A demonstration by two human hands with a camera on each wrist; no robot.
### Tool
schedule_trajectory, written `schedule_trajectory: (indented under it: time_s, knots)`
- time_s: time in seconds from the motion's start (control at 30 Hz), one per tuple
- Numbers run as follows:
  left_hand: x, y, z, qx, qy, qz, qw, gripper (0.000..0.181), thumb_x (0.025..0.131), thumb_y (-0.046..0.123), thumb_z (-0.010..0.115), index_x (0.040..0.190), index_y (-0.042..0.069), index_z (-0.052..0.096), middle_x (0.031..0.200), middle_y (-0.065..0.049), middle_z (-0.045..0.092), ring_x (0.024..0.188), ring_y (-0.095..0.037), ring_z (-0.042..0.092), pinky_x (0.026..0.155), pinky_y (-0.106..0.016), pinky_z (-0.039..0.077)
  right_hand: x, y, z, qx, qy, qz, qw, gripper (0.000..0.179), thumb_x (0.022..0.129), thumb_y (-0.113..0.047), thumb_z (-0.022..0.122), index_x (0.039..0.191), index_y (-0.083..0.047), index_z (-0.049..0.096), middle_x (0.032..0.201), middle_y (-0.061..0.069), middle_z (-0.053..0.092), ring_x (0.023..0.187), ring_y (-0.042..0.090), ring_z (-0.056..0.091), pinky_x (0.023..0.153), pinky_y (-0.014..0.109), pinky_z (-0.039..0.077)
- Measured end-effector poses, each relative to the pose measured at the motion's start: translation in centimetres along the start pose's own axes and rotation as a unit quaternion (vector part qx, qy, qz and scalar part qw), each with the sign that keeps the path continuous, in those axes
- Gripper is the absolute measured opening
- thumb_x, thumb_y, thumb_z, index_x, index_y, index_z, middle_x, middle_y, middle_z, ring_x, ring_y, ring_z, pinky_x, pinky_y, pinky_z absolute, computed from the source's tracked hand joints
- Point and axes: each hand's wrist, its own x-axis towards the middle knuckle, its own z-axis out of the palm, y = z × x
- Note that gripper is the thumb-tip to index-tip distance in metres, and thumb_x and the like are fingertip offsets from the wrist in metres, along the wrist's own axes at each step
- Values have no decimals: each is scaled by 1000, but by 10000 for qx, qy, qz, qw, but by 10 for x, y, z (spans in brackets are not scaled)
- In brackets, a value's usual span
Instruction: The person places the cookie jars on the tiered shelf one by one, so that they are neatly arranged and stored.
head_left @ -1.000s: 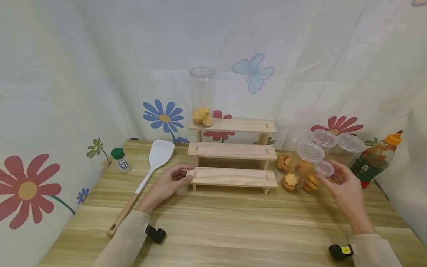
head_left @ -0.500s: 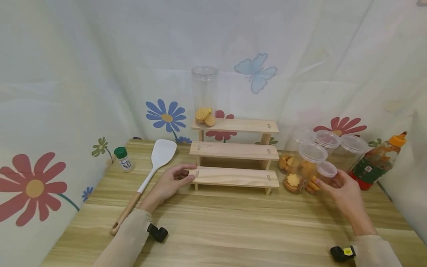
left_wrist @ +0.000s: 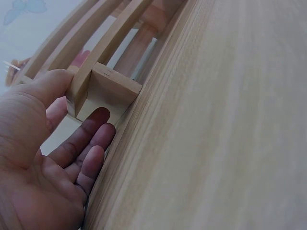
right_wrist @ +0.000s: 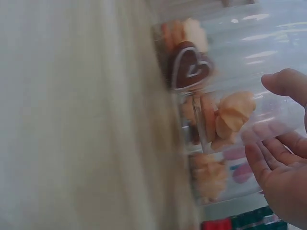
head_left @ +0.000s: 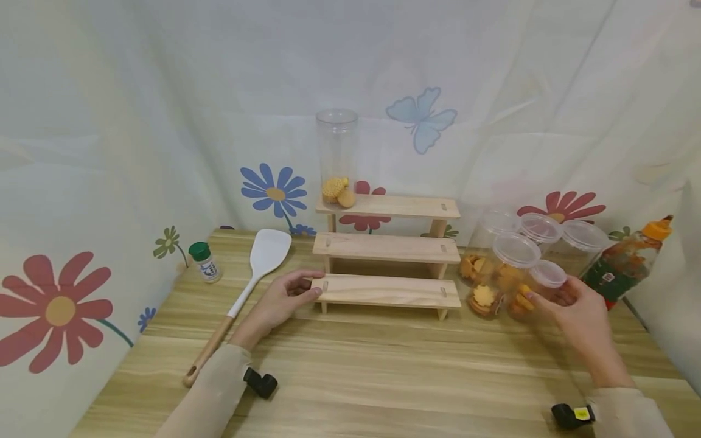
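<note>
My left hand (head_left: 282,299) grips the left end of the lowest board of a three-step wooden display stand (head_left: 386,289); in the left wrist view the thumb (left_wrist: 53,85) lies at the board's end and the lower fingers (left_wrist: 88,139) reach beside its leg. My right hand (head_left: 582,316) holds a small clear cookie jar (head_left: 549,274), thumb on one side and fingers on the other. Yellowish cookies (right_wrist: 228,120) sit in its bottom in the right wrist view. Beside it stands a taller clear jar (head_left: 515,252) with flower-shaped cookies.
Several other clear jars, one of them here (head_left: 583,237), crowd behind the held jar. A sauce bottle (head_left: 624,267) stands at the far right. One tall jar (head_left: 336,152) with cookies is on the stand's top step. A spatula (head_left: 252,286) and a green-capped shaker (head_left: 205,264) are at left.
My right hand has shifted slightly right with the small jar, widening its distance from the stand. The left hand stays at the stand's end. The head view has moved a little.
</note>
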Motion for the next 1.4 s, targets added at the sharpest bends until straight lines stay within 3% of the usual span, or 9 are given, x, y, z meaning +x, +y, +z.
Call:
schedule_trajectory:
  time_s: [0.27, 0.43, 0.57, 0.73, 0.93, 1.13, 1.4]
  knots:
    - [0, 0, -2, -46, -31, 48, 10000, 40, 108, 26, 78, 146, 17, 73, 122, -12, 76, 108, -24, 71, 93, -30, 56, -2, -44, -31, -276, 356, -311, 9985, 49, 99, -18, 88, 142, -13, 65, 110, -34, 66, 99, -15, 62, 82, 4, 49]
    - [-1, -1, 0, -34, -45, 14, 10000, 40, 108, 27, 78, 147, 18, 73, 126, -12, 74, 111, -24, 69, 95, -30, 55, -6, -71, -49, -370, 653, -629, 9952, 46, 99, -14, 88, 137, -28, 67, 103, -29, 69, 91, -7, 61, 75, 6, 45]
    - [0, -4, 0, -6, -31, -18, 10000, 40, 108, 28, 78, 147, 19, 73, 124, -12, 75, 110, -24, 70, 94, -29, 55, -3, -93, -59, -342, 729, -897, 9927, 48, 99, -9, 86, 139, -28, 68, 102, -26, 70, 88, -4, 62, 77, 4, 45]
    - [0, -4, -1, -36, -26, 2, 10000, 40, 108, 27, 78, 147, 17, 72, 121, -12, 77, 107, -24, 73, 93, -29, 56, 4, -124, -60, -235, 790, -1006, 9915, 57, 98, -10, 88, 150, -18, 68, 109, -19, 72, 92, -1, 66, 83, 3, 49]
    - [0, -2, 0, -10, -61, 27, 10000, 40, 108, 26, 78, 147, 17, 73, 121, -12, 77, 106, -24, 72, 93, -29, 56, 18, -161, -45, -286, 470, -1020, 9933, 51, 98, -24, 90, 144, -16, 70, 114, -14, 74, 104, 4, 66, 87, 6, 47]
    - [-2, 1, -2, -69, -1, -47, 10000, 40, 108, 24, 78, 147, 15, 72, 121, -12, 78, 106, -23, 73, 92, -29, 56, 40, -196, -11, 237, 77, -1350, 9905, 47, 98, -21, 90, 140, -14, 72, 115, -5, 75, 102, 13, 67, 84, 14, 50]
    - [-3, 4, 0, -78, -51, -43, 9999, 41, 108, 26, 78, 147, 16, 72, 123, -12, 77, 108, -25, 73, 94, -29, 56, 71, -241, 35, 900, -531, -1497, 9832, 50, 98, -28, 90, 142, -17, 70, 123, 2, 75, 112, 17, 70, 92, 18, 54]
